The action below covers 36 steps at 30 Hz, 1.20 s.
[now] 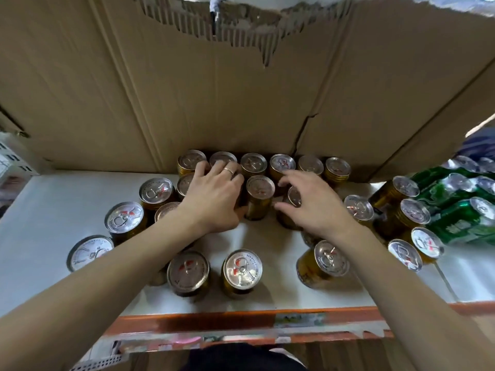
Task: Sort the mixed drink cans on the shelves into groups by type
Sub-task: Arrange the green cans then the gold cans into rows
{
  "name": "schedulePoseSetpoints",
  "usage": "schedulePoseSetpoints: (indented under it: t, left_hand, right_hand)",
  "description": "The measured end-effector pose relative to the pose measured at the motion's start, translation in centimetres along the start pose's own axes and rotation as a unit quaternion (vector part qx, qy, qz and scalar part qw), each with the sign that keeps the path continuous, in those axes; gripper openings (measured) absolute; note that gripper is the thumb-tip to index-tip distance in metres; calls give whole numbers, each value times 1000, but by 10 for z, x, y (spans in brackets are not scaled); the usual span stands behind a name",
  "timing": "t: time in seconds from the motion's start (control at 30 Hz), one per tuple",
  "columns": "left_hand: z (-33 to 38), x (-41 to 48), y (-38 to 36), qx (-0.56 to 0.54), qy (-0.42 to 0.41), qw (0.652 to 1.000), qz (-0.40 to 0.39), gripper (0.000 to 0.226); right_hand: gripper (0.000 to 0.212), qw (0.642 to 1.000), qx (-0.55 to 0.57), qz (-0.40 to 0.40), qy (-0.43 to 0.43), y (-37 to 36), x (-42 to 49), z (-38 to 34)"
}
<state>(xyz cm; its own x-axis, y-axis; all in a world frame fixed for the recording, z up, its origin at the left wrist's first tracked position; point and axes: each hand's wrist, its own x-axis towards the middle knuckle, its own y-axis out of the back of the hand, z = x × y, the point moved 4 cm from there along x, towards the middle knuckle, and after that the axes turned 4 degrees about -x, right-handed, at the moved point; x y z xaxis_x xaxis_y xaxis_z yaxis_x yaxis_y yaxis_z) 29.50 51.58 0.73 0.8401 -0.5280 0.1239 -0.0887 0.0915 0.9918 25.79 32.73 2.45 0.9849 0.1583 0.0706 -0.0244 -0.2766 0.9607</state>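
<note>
Several gold cans with silver pull-tab lids stand on a white shelf [61, 210], with a row [310, 164] against the cardboard at the back and loose ones such as a front can [242, 269]. My left hand [214, 194], wearing a ring, reaches over the middle cluster. Its fingers curl over a gold can mostly hidden under the palm, with the thumb low beside another gold can [259, 194]. My right hand [313, 204] grips the top of a gold can [294, 196] from above, thumb on its left and fingers behind it. Green cans [460, 220] lie at the right.
A tall torn cardboard sheet [214, 89] walls off the back of the shelf. The shelf's front edge is an orange rail [241, 317]. The green cans look bundled in clear wrap. More gold cans [412, 210] crowd the right side next to them.
</note>
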Motion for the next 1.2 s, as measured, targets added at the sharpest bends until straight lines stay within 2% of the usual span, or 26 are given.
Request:
schedulePoseSetpoints:
  t: [0.1,0.17,0.27,0.37,0.43,0.57,0.67,0.8,0.87,1.07,1.2]
  left_hand:
    - [25,8,3,-31,-22,999,25,64]
    - [44,16,6,-58,-38,997,24,62]
    - [74,33,5,-78,-65,995,-8,61]
    - [95,47,-2,-90,-84,991,-53,62]
    - [103,52,-8,-105,-83,989,-67,59]
    - [101,58,-7,-136,-42,988,-55,47]
    - [89,60,-7,-113,-9,993,-34,51]
    - [88,60,-12,-105,-15,994,-12,54]
    - [86,59,-14,-121,-4,993,-2,53]
    - [86,52,-16,-118,-12,992,42,34]
    - [87,50,-16,-96,-31,992,71,25]
  right_hand:
    - [48,998,-47,-9,-37,19,-18,28]
    - [52,994,-80,-46,-59,27,-28,47]
    - [47,984,-123,-113,-65,32,-41,69]
    - [39,984,-108,-137,-46,34,-50,81]
    - [43,984,-104,-145,-30,34,-51,83]
    - [50,988,-98,-122,0,31,-49,82]
    - [53,990,-88,-108,10,29,-45,88]
    - [67,989,-80,-120,6,21,-40,99]
    - [65,990,-96,-99,25,20,-36,97]
    - [71,992,-110,-54,23,26,-15,90]
    - [66,992,-119,-35,-8,24,-11,94]
